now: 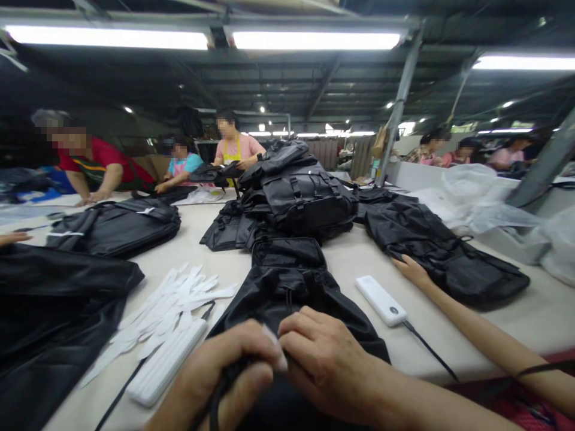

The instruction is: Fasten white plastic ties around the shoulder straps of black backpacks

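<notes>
A black backpack (287, 299) lies in front of me on the pale table, its upper end pointing away. My left hand (220, 371) is closed around a black strap (221, 389), thumb and forefinger pressed together. A short white strip (277, 350) shows between the fingertips of both hands. Over the lower part of the backpack, my right hand (332, 359) is closed, its curled fingers pinching at the white strip; the exact grip is hidden. Left of my hands is a loose heap of white strips (179, 305).
White power banks with black cables lie left (168, 362) and right (381, 299). Black backpacks are piled ahead (305, 197). A co-worker's hand (413, 272) touches a black bag (440, 245) at right. More black bags lie left (117, 224); other people work beyond.
</notes>
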The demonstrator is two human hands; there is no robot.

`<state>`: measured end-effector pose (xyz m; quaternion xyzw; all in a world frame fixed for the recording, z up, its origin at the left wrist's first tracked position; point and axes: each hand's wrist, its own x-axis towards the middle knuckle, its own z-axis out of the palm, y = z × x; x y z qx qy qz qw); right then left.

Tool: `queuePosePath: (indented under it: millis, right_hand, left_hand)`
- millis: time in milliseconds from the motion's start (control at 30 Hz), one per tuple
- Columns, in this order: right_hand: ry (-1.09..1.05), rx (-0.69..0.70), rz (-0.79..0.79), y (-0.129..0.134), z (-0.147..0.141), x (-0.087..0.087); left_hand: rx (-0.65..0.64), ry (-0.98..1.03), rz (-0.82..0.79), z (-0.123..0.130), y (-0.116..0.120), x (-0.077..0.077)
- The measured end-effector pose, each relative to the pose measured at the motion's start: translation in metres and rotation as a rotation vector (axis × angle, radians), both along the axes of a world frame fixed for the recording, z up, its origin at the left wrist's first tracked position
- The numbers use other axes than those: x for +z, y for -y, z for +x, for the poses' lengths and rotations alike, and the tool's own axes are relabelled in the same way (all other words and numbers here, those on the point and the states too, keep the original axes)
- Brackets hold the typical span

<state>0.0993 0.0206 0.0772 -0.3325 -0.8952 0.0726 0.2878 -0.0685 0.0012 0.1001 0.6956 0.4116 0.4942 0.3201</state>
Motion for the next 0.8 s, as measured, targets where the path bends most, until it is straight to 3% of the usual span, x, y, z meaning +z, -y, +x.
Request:
queuePosePath:
  millis: [133, 200, 267, 367, 500, 633, 800]
  right_hand:
    - [-0.357, -0.136, -0.337, -0.021, 0.007, 0.006]
    - [-0.573, -0.161, -0.511, -0.039, 0.009, 0.002]
    - [-0.718, -0.147, -0.588, -0.052, 0.010, -0.002]
    - [-0.738, -0.142, -0.549, -0.061, 0.010, -0.009]
    - [-0.524, -0.224, -0.531, -0.066, 0.014, -0.014]
    - [-0.358, -0.337, -0.308, -0.074, 0.019, -0.010]
    - [-0.334, -0.104, -0.183, -0.083, 0.011, 0.004]
  left_hand:
    - [0.010, 0.102, -0.079, 0.006, -0.048, 0.010]
    - [-0.009, 0.140, -0.130, 0.010, -0.068, 0.006]
    - [-0.022, 0.085, -0.157, 0.013, -0.081, -0.003]
    - [-0.028, -0.085, -0.158, 0.016, -0.091, -0.017]
    - [-0.105, -0.195, -0.161, 0.016, -0.093, -0.030]
    - [-0.198, -0.331, -0.128, 0.015, -0.094, -0.036]
    - [-0.287, -0.445, -0.111, 0.016, -0.096, -0.038]
